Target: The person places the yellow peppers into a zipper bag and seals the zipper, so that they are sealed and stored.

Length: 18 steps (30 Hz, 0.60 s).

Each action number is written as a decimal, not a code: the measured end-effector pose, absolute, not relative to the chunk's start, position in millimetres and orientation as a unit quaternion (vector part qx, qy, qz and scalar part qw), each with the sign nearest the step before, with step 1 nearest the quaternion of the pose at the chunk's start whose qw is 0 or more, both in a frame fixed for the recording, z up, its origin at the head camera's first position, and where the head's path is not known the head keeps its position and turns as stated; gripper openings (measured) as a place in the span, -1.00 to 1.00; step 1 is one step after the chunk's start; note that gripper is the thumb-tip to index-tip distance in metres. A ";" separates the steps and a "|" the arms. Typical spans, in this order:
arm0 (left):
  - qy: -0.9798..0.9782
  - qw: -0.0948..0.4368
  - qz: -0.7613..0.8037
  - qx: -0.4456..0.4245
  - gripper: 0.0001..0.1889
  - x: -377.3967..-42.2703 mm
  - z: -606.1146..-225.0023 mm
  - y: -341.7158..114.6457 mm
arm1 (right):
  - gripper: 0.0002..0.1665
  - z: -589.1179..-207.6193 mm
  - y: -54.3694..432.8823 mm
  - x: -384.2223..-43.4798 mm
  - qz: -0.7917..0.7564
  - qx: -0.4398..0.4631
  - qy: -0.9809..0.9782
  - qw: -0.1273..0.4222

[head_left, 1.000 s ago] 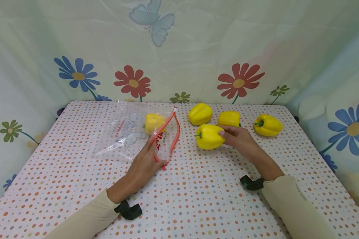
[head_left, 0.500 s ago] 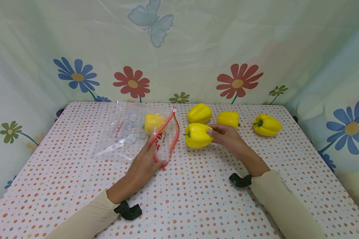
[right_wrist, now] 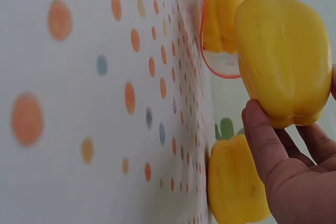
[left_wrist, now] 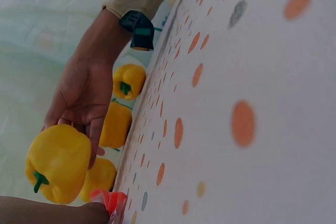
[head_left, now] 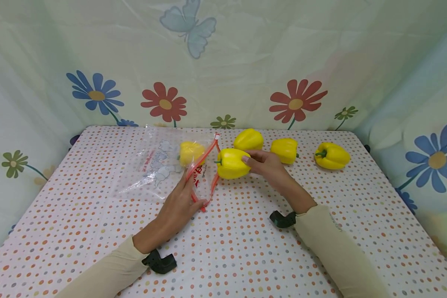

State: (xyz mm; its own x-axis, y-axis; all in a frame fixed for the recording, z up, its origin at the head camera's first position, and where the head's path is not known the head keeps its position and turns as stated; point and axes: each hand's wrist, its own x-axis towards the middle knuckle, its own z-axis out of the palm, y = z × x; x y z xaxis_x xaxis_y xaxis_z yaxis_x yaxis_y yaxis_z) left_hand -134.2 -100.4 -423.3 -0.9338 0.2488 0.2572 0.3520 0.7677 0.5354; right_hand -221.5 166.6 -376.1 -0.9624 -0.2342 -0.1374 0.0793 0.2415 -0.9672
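My right hand (head_left: 273, 174) grips a yellow bell pepper (head_left: 232, 164) by its blunt end, the green stem pointing left. The pepper is held above the table at the mouth of a clear zip bag (head_left: 141, 178) with a red rim. My left hand (head_left: 174, 213) holds the bag's rim, fingers along the upper edge and thumb near the lower corner. The mouth gapes toward the right hand. Another yellow bell pepper (head_left: 191, 154) lies inside the bag and shows through the mouth in the right wrist view. The left fingertips are partly hidden by the bag.
Behind the held pepper, a yellow bell pepper (head_left: 249, 138) lies on the dotted tablecloth (head_left: 238, 256). Two more, a middle pepper (head_left: 284, 150) and a far right pepper (head_left: 332, 156), lie further right. A floral curtain (head_left: 223, 74) hangs behind the table.
My right hand has carried the bell pepper leftward and slightly away from me, from beside the other peppers to the bag's mouth. The left hand and the bag have stayed put.
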 end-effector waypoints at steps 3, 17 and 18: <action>-0.937 0.083 -0.301 -0.160 0.06 -133.9 -422.8 -100.3 | -0.37 -376.4 160.3 -223.4 -0.617 -0.048 0.776 0.125; -0.937 0.095 -0.293 -0.167 0.02 -133.7 -423.7 -100.2 | -0.37 -383.6 139.5 -228.2 -0.613 -0.052 0.775 0.147; -0.937 0.094 -0.292 -0.165 0.03 -133.5 -423.6 -100.1 | -0.38 -383.9 137.9 -228.1 -0.614 -0.052 0.774 0.146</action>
